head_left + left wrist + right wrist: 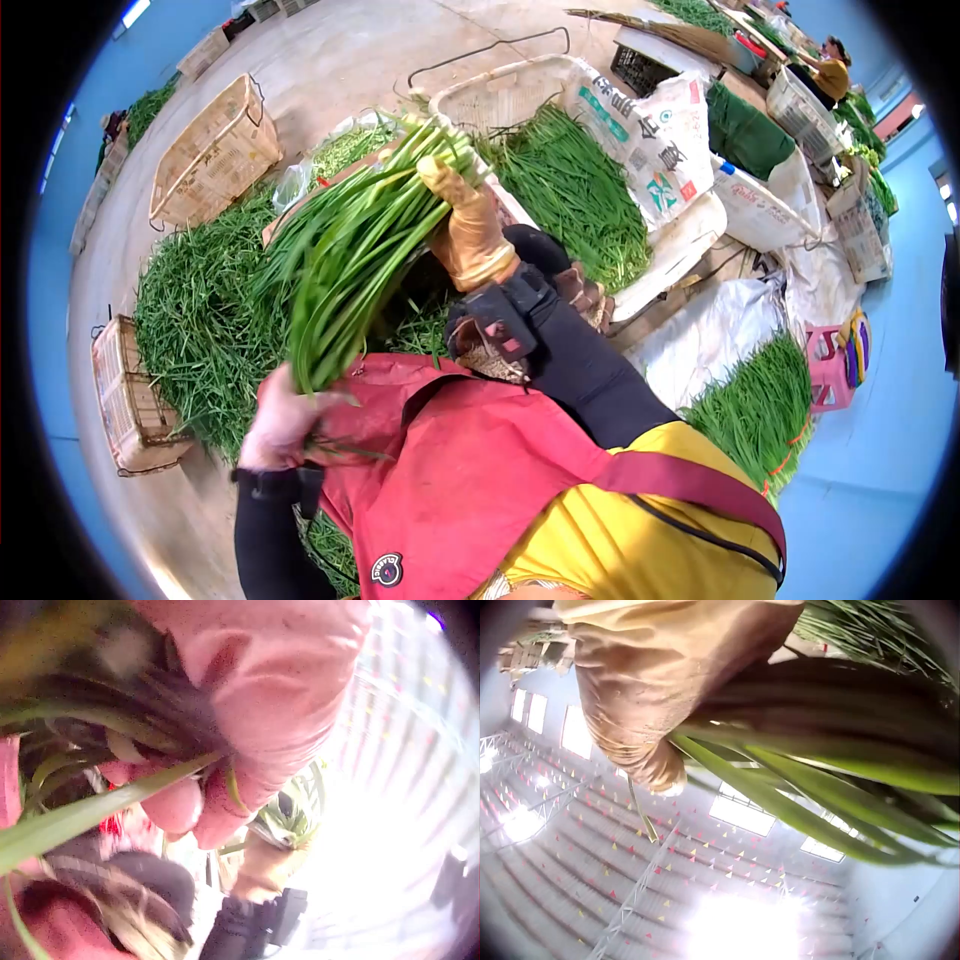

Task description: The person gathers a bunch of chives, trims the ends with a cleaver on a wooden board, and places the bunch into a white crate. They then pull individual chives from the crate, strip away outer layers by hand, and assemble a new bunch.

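My right hand (470,228), in a tan glove, grips a large bunch of garlic chives (345,240) near its pale stem ends. The long green leaves hang down and to the left, over my lap. At the leaf tips is my left hand (280,428), in a pink glove. In the left wrist view its curled fingers (172,806) close round some loose leaves (112,806). The right wrist view shows the tan glove (641,682) wrapped about the bunch, leaves fanning out to the right. A red apron (450,450) lies beneath both hands.
A big heap of chives (205,310) spreads on the left, beside a tan crate (220,155) and another crate (130,400). Ahead stands a lined basket (480,100) with chives (570,185) inside. More chives (760,410) lie on white sheeting at right, near a pink stool (828,370).
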### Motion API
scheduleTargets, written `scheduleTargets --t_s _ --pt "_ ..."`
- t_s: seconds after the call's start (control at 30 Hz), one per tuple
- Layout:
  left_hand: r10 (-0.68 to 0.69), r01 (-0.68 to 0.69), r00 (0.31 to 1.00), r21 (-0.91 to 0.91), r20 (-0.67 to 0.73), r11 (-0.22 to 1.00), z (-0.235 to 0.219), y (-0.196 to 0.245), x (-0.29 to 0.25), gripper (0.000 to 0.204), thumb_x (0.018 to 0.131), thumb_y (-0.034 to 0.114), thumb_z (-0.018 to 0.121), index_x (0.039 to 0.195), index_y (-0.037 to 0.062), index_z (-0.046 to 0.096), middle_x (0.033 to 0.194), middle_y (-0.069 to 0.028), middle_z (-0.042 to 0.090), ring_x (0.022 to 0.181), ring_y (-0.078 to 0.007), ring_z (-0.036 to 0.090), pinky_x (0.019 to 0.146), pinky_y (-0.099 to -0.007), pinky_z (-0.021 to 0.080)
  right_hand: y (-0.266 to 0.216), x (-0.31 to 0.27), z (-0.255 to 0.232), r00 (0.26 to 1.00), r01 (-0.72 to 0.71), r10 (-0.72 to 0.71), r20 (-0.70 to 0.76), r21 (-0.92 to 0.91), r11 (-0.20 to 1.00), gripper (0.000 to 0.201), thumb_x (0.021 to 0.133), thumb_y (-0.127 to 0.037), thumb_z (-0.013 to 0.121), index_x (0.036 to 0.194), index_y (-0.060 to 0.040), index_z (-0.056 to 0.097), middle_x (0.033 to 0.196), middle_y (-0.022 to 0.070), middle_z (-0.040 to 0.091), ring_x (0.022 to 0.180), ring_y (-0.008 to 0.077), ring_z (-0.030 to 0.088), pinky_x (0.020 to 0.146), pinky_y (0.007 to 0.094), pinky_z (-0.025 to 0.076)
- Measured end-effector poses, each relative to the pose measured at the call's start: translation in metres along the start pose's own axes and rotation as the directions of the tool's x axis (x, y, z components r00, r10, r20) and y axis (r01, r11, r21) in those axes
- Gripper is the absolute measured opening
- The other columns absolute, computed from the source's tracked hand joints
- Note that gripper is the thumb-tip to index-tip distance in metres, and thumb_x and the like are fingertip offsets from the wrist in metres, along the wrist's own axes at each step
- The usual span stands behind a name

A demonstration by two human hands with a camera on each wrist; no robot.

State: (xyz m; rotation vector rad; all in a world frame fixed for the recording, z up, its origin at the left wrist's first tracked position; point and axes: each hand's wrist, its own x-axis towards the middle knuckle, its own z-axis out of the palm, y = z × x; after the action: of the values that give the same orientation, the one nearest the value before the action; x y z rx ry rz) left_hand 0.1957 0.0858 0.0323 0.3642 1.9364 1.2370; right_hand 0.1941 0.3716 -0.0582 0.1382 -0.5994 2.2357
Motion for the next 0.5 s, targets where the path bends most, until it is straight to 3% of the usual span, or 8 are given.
scheduleTargets --t_s 0.03,0.13,0.2,0.23,0.3,0.37,0.47,0.5 --pt "0.148 -0.119 0.978 0.187 -0.149 0.975 -0.018 -0.005 -0.005 0.031 0.08 -0.002 0.065 0.11 -0.0005 0.062 0.073 -0.0008 0.062 0.052 -0.0069 0.053 0.047 -0.0196 0.041 -0.032 -0.022 0.021 0.973 -0.192 0.196 0.126 -0.042 0.98 0.057 0.089 -0.02 0.064 0.136 0.0035 0.042 0.126 0.0168 0.058 0.106 0.0221 0.061 0.092 0.0356 0.05" --pt "0.267 -0.106 0.923 0.487 -0.275 0.867 -0.07 -0.031 -0.025 0.018 0.083 0.001 0.064 0.1 0.0017 0.064 0.074 0.0007 0.061 0.058 -0.0075 0.053 0.051 -0.0233 0.041 -0.018 -0.043 -0.011 0.826 -0.55 0.488 0.281 0.213 0.808 0.061 0.089 -0.032 0.063 0.137 -0.0002 0.042 0.132 0.02 0.053 0.117 0.028 0.054 0.095 0.0431 0.048" --pt "0.44 -0.042 0.879 0.89 -0.183 0.454 -0.105 -0.075 -0.037 0.027 0.079 0.007 0.068 0.105 0.0042 0.062 0.085 -0.0155 0.068 0.077 -0.0316 0.067 0.064 -0.0366 0.051 -0.013 -0.048 -0.046 0.688 -0.713 0.714 0.127 -0.066 0.698 0.057 0.092 -0.035 0.06 0.136 -0.0029 0.045 0.119 0.0145 0.062 0.105 0.0235 0.061 0.086 0.0372 0.052" --pt "0.377 0.106 0.882 0.899 -0.282 0.425 -0.105 -0.075 -0.05 0.032 0.077 0.008 0.069 0.107 0.0059 0.061 0.095 -0.0203 0.066 0.093 -0.0394 0.063 0.074 -0.041 0.051 -0.013 -0.053 -0.041 0.67 -0.727 0.742 -0.005 -0.204 0.655 0.054 0.092 -0.034 0.059 0.135 -0.0029 0.047 0.112 0.012 0.065 0.097 0.0204 0.063 0.083 0.0335 0.052" --pt "0.328 0.21 0.889 0.922 -0.318 0.326 -0.117 -0.108 -0.062 0.029 0.076 0.007 0.066 0.103 0.0078 0.06 0.089 -0.0174 0.065 0.085 -0.0387 0.062 0.072 -0.0444 0.05 -0.009 -0.057 -0.04 0.628 -0.74 0.777 -0.042 -0.339 0.58 0.051 0.093 -0.032 0.057 0.134 -0.003 0.049 0.108 0.0107 0.066 0.092 0.0178 0.064 0.079 0.0309 0.052" --pt "0.345 0.191 0.89 0.931 -0.298 0.311 -0.117 -0.129 -0.075 0.029 0.077 0.008 0.066 0.105 0.0083 0.059 0.09 -0.0166 0.065 0.085 -0.0377 0.063 0.072 -0.0428 0.051 -0.005 -0.056 -0.045 0.563 -0.74 0.826 0.021 -0.433 0.515 0.049 0.093 -0.032 0.058 0.133 -0.0045 0.051 0.105 0.0087 0.067 0.089 0.0139 0.063 0.077 0.0272 0.051" --pt "0.371 0.183 0.874 0.92 -0.313 0.346 -0.115 -0.14 -0.085 0.031 0.078 0.009 0.064 0.109 0.0103 0.059 0.092 -0.0152 0.066 0.085 -0.0346 0.065 0.074 -0.0409 0.052 0.006 -0.059 -0.035 0.578 -0.61 0.812 -0.085 -0.705 0.361 0.035 0.094 -0.025 0.058 0.125 -0.0081 0.059 0.099 0.0046 0.067 0.082 0.0073 0.061 0.07 0.0217 0.05" --pt "0.366 0.194 0.873 0.917 -0.323 0.348 -0.115 -0.142 -0.088 0.031 0.078 0.009 0.064 0.109 0.0103 0.059 0.092 -0.0152 0.066 0.085 -0.0346 0.065 0.074 -0.0409 0.052 0.007 -0.059 -0.025 0.566 -0.541 0.816 -0.117 -0.8 0.261 0.034 0.092 -0.019 0.06 0.124 -0.006 0.059 0.102 0.0048 0.067 0.087 0.0087 0.061 0.077 0.0228 0.049"
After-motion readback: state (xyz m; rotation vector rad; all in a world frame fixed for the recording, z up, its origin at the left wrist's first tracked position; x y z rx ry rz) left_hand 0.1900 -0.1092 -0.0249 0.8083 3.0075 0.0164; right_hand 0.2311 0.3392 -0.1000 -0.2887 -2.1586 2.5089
